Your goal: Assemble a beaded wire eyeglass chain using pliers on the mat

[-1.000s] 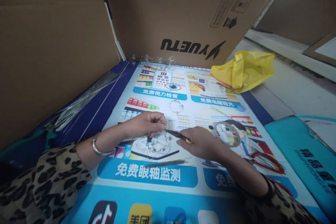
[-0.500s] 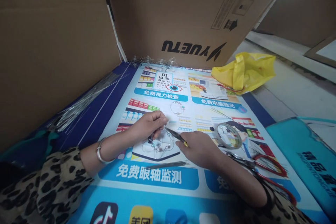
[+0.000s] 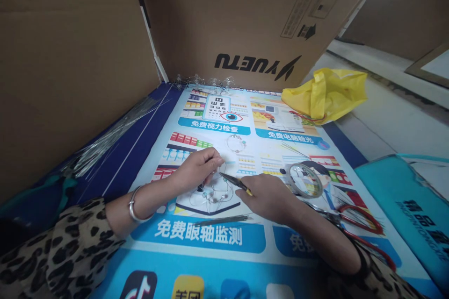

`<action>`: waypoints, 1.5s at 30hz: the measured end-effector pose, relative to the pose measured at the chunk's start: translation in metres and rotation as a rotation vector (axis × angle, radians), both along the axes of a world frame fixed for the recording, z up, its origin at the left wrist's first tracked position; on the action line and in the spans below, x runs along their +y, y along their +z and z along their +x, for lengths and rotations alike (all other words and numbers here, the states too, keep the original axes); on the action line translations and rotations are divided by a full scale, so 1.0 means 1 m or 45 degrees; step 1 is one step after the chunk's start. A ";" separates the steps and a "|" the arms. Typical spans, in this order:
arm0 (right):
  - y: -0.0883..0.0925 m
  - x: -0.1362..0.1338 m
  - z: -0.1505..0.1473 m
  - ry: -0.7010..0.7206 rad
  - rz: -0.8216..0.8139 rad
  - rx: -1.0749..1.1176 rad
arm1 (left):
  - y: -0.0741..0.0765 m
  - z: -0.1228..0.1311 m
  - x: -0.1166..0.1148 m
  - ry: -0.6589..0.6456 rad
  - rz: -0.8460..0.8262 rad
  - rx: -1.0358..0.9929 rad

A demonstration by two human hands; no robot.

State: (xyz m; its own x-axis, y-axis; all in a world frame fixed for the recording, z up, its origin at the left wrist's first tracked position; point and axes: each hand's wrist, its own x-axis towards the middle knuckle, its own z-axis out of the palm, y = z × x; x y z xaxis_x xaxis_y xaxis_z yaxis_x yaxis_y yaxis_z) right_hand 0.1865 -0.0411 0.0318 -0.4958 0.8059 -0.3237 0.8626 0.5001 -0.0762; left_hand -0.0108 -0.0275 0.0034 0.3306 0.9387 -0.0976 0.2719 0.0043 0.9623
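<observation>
My left hand (image 3: 196,166) is closed in a pinch on a thin wire loop strung with small beads (image 3: 213,192), which hangs down onto the printed poster mat (image 3: 210,233). My right hand (image 3: 268,196) grips slim yellow-handled pliers (image 3: 234,182) whose dark tip points left at the wire just under my left fingertips. A silver bangle (image 3: 135,205) sits on my left wrist. Both forearms wear leopard-print sleeves. A finished small beaded wire ring (image 3: 235,142) lies on the mat just beyond my hands.
Cardboard box walls (image 3: 245,18) stand at the back and left. A bundle of thin straight wires (image 3: 108,135) lies at the left; a short wire bunch (image 3: 220,219) lies near me. A clear tape roll (image 3: 305,180), red-handled scissors (image 3: 358,219), and a yellow plastic bag (image 3: 326,93) are to the right.
My hands and the pliers have stayed together on the beaded wire with only tiny shifts; the view has wobbled slightly.
</observation>
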 end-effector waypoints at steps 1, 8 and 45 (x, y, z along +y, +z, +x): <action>0.001 0.001 0.001 0.003 0.000 -0.001 | 0.000 0.000 0.000 0.013 0.017 0.010; 0.005 0.007 0.011 -0.003 0.041 -0.011 | 0.000 -0.002 0.001 0.065 0.112 0.082; 0.000 0.004 0.006 0.027 0.039 -0.016 | 0.011 -0.012 0.009 -0.111 0.359 0.489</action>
